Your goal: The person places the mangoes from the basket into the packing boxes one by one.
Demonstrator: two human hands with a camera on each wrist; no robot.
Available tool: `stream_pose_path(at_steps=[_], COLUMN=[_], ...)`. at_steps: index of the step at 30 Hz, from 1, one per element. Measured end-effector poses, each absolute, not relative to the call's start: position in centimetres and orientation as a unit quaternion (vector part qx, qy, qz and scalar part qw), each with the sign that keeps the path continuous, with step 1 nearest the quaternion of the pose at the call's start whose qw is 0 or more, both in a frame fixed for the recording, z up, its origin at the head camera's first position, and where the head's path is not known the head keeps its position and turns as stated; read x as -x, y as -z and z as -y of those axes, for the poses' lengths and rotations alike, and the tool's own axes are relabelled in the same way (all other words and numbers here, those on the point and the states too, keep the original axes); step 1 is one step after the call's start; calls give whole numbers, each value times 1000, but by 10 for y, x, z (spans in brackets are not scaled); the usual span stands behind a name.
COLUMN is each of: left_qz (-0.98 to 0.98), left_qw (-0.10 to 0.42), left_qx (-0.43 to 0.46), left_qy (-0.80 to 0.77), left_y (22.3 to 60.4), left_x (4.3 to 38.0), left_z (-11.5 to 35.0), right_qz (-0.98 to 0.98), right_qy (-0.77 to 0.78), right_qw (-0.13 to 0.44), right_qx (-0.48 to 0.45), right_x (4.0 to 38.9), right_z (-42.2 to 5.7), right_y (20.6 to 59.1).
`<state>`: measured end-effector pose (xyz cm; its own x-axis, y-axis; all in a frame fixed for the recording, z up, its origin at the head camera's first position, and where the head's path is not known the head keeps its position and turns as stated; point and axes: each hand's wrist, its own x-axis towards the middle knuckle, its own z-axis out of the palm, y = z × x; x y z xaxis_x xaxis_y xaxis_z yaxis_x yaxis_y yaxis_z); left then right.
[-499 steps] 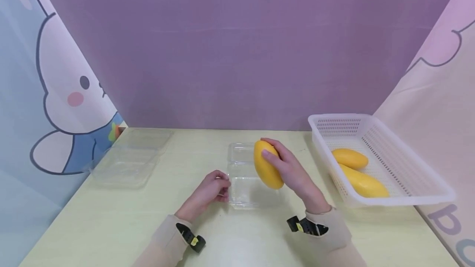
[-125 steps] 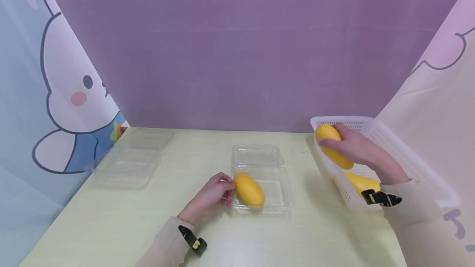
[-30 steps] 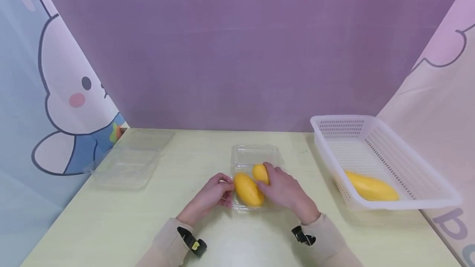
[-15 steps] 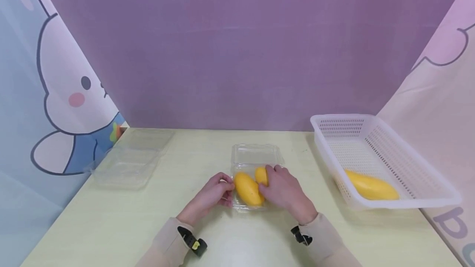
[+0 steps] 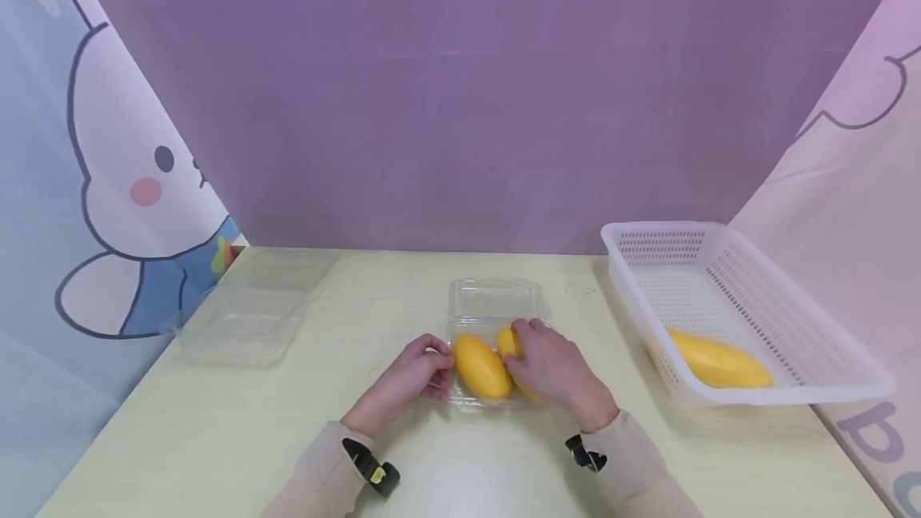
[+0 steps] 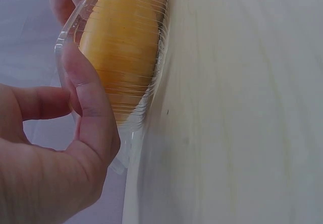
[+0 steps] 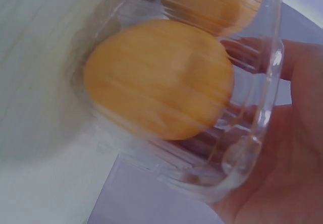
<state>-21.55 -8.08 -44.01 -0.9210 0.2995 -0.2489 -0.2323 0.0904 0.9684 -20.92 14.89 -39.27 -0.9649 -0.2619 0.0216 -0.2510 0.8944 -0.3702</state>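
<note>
In the middle of the table a hinged clear plastic clamshell box (image 5: 498, 300) lies with its lid folded back. One yellow mango (image 5: 480, 368) rests in its left half. My left hand (image 5: 408, 380) pinches the box's left rim between thumb and fingers; the left wrist view shows this hand (image 6: 81, 138) at the edge beside the ribbed wall. My right hand (image 5: 561, 370) reaches into the box and grips a second mango (image 5: 508, 342), which lies against the first and is partly hidden by the fingers. Through the box wall, the right wrist view shows that mango (image 7: 159, 77) low inside.
A white perforated basket (image 5: 633, 306) stands at the right with one mango (image 5: 719, 362) in it. At the left lies another clear clamshell box (image 5: 245, 322), also with its lid back. A purple panel (image 5: 460, 126) closes off the table's far edge.
Over the last second my right hand has lowered the second mango into the box's right half, beside the first. Earlier it came from the basket. My left hand stays on the rim.
</note>
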Motion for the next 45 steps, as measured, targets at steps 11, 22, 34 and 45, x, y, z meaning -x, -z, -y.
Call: stream_pose_path(at_steps=[11,22,34,45], left_qz=[-710,-712,-711,-715], left_qw=[198,199,196,188], left_qx=[-23,-32,-21,-20], left_qy=[-676,-672,-675,-673], left_y=[437,437,438,436], left_x=[214,215,212,213], left_z=[79,80,77,80], right_qz=[-968,-961,-949,-894], right_qy=[217,265,310,444], right_qw=[7,-52,13,51], right_qx=[129,50,58,29], right_x=[224,246,269,280], right_z=[-168,-197,-214,-216], right_y=[365,368,408,416])
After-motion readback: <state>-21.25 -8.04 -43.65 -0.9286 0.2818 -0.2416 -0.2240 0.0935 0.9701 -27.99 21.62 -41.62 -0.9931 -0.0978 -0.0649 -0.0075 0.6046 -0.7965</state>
